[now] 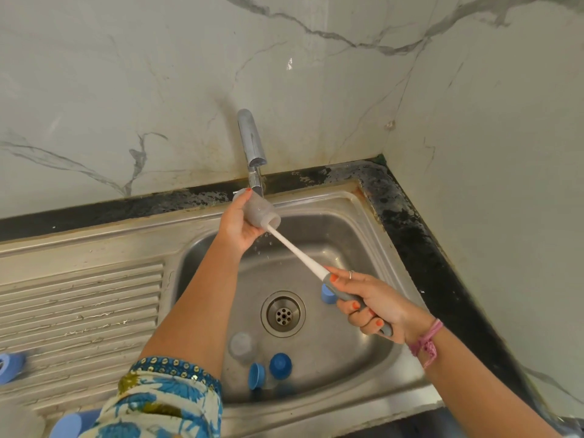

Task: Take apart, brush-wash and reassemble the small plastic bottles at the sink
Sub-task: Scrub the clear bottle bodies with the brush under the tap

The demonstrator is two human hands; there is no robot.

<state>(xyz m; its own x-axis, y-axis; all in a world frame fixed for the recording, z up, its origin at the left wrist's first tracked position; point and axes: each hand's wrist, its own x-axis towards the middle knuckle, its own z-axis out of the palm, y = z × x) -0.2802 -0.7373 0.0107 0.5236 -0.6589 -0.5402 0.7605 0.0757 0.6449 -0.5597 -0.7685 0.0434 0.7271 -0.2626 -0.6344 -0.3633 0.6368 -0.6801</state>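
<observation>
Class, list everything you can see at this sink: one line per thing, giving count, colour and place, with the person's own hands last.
bottle: 1, clear grey, held under the tap
brush: 1, white shaft, grey handle, head inside the held bottle
tap: 1, chrome, behind the basin
sink: 1, steel, drainboard to the left
second bottle: 1, clear, lying in the basin
blue caps: 3 in the basin, near the drain and front wall
blue pieces: 2, blurred, on the drainboard
left hand: grips the bottle
right hand: grips the brush handle
</observation>
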